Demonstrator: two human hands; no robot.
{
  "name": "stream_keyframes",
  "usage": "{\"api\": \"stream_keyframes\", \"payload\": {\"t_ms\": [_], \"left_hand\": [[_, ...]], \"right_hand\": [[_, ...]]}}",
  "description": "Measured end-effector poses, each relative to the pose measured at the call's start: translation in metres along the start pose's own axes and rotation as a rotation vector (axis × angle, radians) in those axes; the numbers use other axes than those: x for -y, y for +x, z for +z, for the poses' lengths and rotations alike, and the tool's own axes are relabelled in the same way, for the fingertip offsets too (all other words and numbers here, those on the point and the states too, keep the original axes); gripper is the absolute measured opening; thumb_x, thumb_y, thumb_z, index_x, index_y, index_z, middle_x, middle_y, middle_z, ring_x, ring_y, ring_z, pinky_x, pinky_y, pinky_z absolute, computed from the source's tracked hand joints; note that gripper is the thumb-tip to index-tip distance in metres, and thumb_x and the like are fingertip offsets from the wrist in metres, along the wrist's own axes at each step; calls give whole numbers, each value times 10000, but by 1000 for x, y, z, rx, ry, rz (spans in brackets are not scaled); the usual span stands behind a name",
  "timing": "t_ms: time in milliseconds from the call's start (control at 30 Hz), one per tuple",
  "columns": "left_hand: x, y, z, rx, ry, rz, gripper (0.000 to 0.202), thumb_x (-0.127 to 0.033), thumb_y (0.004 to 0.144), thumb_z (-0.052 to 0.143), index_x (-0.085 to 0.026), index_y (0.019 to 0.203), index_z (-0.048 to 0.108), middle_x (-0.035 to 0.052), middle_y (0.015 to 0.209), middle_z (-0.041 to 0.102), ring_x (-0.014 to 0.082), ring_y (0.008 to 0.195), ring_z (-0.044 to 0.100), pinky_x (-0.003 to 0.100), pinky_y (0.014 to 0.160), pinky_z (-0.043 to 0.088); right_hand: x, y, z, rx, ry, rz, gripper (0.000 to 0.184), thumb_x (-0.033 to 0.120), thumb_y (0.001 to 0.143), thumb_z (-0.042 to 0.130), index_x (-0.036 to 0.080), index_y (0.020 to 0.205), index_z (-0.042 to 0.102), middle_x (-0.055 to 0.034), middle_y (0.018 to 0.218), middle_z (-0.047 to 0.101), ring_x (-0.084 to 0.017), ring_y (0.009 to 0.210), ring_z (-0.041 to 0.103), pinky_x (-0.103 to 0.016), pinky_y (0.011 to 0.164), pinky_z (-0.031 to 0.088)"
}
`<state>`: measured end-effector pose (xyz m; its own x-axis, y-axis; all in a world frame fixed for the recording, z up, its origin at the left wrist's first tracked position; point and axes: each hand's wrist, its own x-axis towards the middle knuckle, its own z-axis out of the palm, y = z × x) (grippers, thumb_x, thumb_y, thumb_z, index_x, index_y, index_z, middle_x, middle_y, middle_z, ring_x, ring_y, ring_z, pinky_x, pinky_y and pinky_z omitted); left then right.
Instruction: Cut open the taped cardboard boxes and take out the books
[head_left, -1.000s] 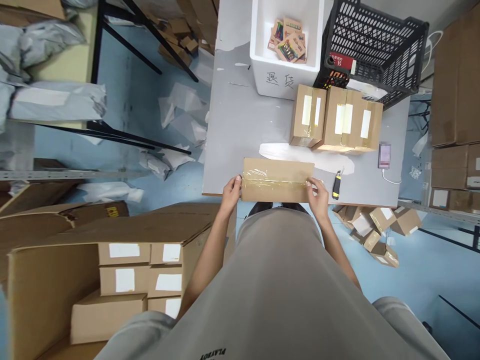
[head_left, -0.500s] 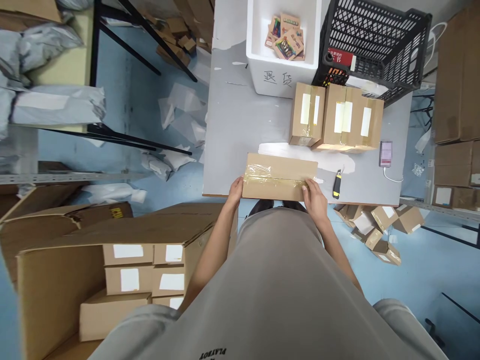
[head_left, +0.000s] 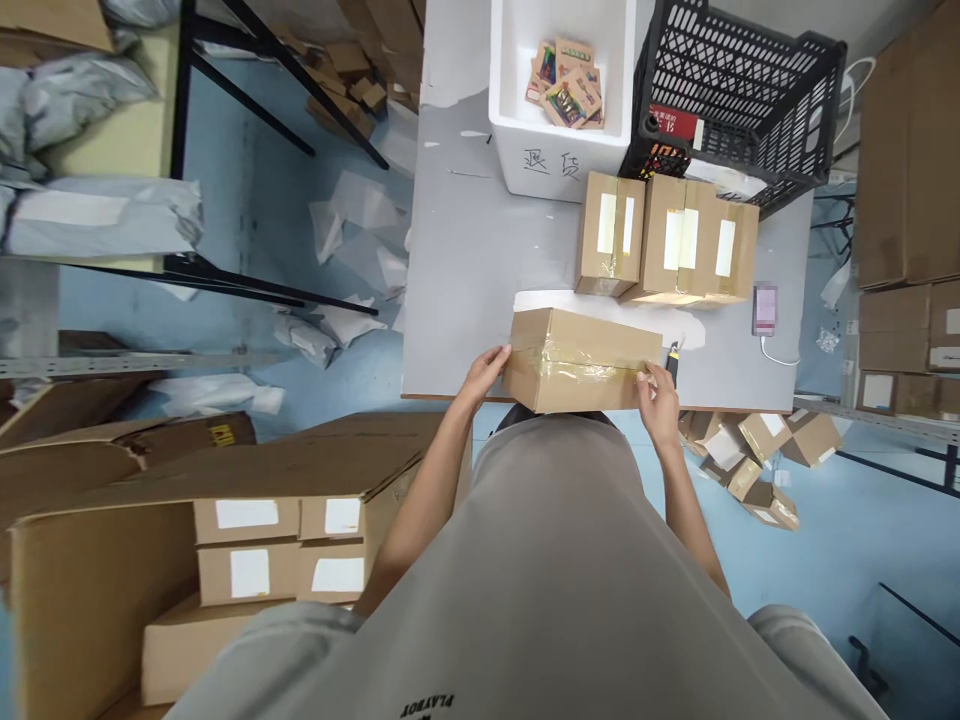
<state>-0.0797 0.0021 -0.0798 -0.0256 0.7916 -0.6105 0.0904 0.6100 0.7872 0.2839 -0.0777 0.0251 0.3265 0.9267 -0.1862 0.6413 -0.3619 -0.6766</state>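
Note:
A long brown cardboard box [head_left: 581, 358] sealed with clear tape along its top is lifted off the near edge of the grey table [head_left: 465, 260]. My left hand [head_left: 487, 372] grips its left end and my right hand [head_left: 660, 392] grips its right end. A yellow and black utility knife [head_left: 673, 358] lies on the table just behind my right hand, partly hidden by the box.
Taped boxes with white labels [head_left: 667, 245] stand behind, with a white foam bin [head_left: 559, 160], a black crate [head_left: 735, 90] and a phone [head_left: 764, 308]. A large open carton of labelled boxes [head_left: 277, 545] sits at my lower left. Small boxes [head_left: 757, 460] litter the floor at right.
The taped box has risen off the table and shifted slightly right, with both hands still at its ends. It now covers part of the knife.

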Motion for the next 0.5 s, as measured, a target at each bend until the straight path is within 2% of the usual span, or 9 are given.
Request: {"api": "stream_keyframes", "payload": {"t_ms": [67, 133, 233, 333, 400, 433, 500], "left_hand": [[-6, -5, 6, 85, -22, -55, 741, -882, 861, 729, -182, 1093, 806, 141, 1141, 842, 342, 1150, 758, 427, 984, 613], [-14, -11, 14, 107, -35, -57, 743, -908, 844, 727, -188, 1015, 784, 111, 1063, 835, 327, 1074, 756, 403, 918, 606], [-27, -22, 26, 116, -79, -32, 744, -916, 807, 763, -190, 968, 759, 107, 1035, 835, 334, 1066, 764, 403, 903, 608], [-41, -38, 38, 117, -84, 6, 750, -895, 792, 799, -183, 1027, 764, 134, 1081, 854, 363, 1112, 784, 439, 941, 628], [-53, -54, 41, 76, -60, 58, 733, -860, 814, 814, -181, 1086, 768, 146, 1101, 867, 379, 1126, 802, 459, 946, 643], [-60, -63, 40, 44, -50, 86, 720, -845, 826, 819, -182, 1100, 769, 147, 1099, 872, 383, 1117, 812, 461, 934, 650], [-77, -81, 34, -29, -38, 137, 679, -818, 846, 826, -186, 1089, 773, 140, 1088, 879, 375, 1082, 830, 450, 902, 662]], "right_hand": [[5, -1, -2, -11, -15, 32, 869, 833, 1095, 447, 154, 1590, 667, -256, 1622, 652, -400, 1519, 625, -616, 1282, 519], [15, -6, -1, -19, -19, 35, 943, 849, 1090, 442, 139, 1701, 560, -258, 1754, 535, -407, 1659, 491, -632, 1378, 398], [35, -18, 7, 39, 49, -11, 966, 829, 1116, 410, 198, 1843, 328, -178, 1912, 303, -344, 1798, 248, -608, 1458, 237], [47, -25, 16, 132, 130, 1, 1010, 854, 1118, 356, 221, 1884, 177, -131, 1959, 140, -311, 1834, 90, -610, 1479, 133], [48, -24, 17, 163, 180, 44, 1052, 901, 1098, 285, 222, 1889, 145, -111, 1966, 94, -304, 1836, 64, -595, 1484, 114], [47, -21, 15, 175, 208, 63, 1065, 922, 1087, 241, 227, 1889, 151, -102, 1965, 115, -302, 1834, 89, -583, 1486, 131], [45, -13, 12, 204, 231, 48, 1070, 941, 1071, 150, 246, 1882, 211, -88, 1937, 261, -299, 1816, 203, -556, 1476, 223]]}}
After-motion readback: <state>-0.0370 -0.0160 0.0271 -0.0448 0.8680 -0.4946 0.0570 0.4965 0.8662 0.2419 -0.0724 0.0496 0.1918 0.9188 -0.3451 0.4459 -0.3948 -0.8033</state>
